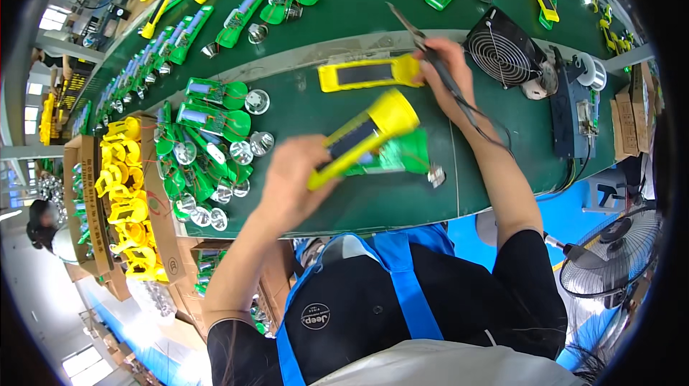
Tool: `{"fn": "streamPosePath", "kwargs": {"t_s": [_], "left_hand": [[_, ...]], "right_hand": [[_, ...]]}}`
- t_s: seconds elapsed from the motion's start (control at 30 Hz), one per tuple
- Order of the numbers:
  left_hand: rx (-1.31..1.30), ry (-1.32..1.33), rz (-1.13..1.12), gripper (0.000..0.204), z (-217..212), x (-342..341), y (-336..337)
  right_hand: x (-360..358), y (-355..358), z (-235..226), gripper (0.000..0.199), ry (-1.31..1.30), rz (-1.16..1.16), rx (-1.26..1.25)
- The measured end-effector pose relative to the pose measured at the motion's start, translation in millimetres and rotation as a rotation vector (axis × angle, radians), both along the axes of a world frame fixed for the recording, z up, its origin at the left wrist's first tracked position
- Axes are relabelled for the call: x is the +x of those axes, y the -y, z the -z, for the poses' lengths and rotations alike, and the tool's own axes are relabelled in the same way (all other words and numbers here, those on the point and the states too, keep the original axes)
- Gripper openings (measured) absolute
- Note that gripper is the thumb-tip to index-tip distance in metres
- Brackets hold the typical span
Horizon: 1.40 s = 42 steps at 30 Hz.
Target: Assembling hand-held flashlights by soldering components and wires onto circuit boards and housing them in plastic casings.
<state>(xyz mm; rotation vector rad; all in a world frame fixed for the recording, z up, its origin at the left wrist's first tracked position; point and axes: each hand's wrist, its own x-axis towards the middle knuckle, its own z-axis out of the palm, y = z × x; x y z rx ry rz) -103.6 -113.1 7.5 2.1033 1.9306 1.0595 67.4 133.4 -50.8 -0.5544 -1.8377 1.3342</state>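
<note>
My left hand (294, 174) grips the end of a yellow flashlight casing (369, 131) with a dark panel, held tilted above the bench. Partly under that casing is a green flashlight half (405, 153), with a small silvery reflector (436, 176) beside it. Closed round a soldering iron (445, 77), my right hand (448, 74) is at the right end of a second yellow casing (366, 74) lying flat. The iron's tip points up and left, away from both casings, and its dark cord trails over my right forearm.
Several green halves with reflectors (215, 124) are piled at left, beside a carton of yellow parts (161, 206). A black fan (502, 49) and a soldering station (574, 113) with a solder spool (591, 72) stand at right. More flashlight parts line the green belt (344, 13) beyond.
</note>
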Motion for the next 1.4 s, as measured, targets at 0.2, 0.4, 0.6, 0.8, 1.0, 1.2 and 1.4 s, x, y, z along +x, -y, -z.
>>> {"fn": "streamPosePath", "kwargs": {"t_s": [0.2,0.4,0.6,0.8,1.0,1.2,1.4], "left_hand": [[0.085,0.120,-0.296,0.045,-9,-60,-125],[0.033,-0.055,-0.497,0.041,39,-52,-248],[0.062,-0.640,-0.706,0.046,10,-92,-299],[-0.187,-1.147,-0.543,0.030,9,-110,-301],[-0.447,-0.594,-0.520,0.057,-54,-84,-260],[-0.425,0.112,0.017,0.055,-41,-61,-95],[-0.754,1.314,-0.122,0.065,-21,40,-24]], "right_hand": [[72,34,-10,0.033,-0.065,0.173,0.089],[69,39,-5,0.034,-0.033,0.116,0.296],[67,43,-17,0.036,0.142,0.082,0.350],[58,39,-11,0.036,0.032,0.144,0.352],[51,45,-16,0.031,-0.032,0.158,0.300],[41,43,3,0.032,-0.095,0.093,0.223],[42,36,-11,0.025,-0.173,-0.010,-0.047]]}}
